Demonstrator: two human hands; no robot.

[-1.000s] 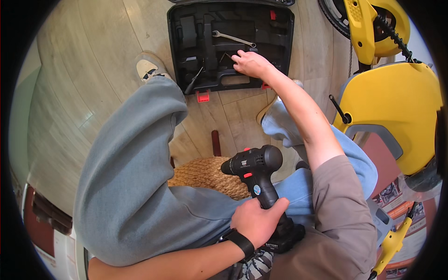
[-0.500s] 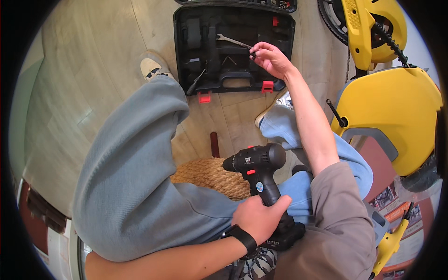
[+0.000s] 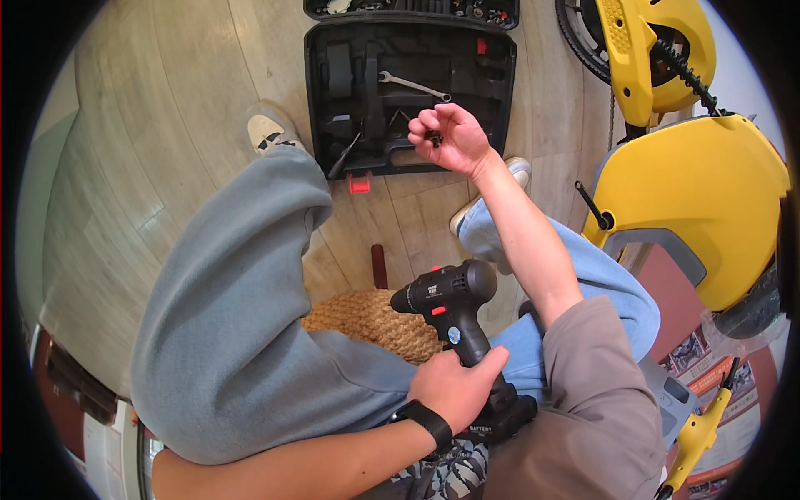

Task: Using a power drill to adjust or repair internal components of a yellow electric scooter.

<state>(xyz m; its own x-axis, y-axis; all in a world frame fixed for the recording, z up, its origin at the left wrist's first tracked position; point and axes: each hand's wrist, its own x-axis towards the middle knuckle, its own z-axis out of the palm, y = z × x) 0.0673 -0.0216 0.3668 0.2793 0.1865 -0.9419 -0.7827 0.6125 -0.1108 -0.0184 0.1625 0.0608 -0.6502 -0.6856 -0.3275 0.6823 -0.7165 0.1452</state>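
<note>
My left hand (image 3: 457, 390), with a black watch on the wrist, is wrapped round the handle of a black cordless drill (image 3: 450, 287). The drill rests over my lap with its chuck pointing left. My right hand (image 3: 454, 140) is palm up above the near edge of an open black tool case (image 3: 350, 104). Its fingers curl round small dark pieces (image 3: 434, 138), too small to tell what kind. Beyond that hand, a combination wrench (image 3: 414, 86) lies in the case. A screwdriver (image 3: 345, 157) and a thin bent metal piece (image 3: 398, 117) lie there too.
The case's other half (image 3: 400, 10), holding small parts, lies at the top edge. A yellow wheeled machine (image 3: 683, 200) with a black tyre and spring stands at right. A woven straw seat (image 3: 375, 323) and a dark red rod (image 3: 379, 267) are between my legs.
My right hand has drawn back from the wrench toward me and turned palm up, keeping the small dark pieces. The wrench's ring end is now uncovered. My left hand still grips the drill.
</note>
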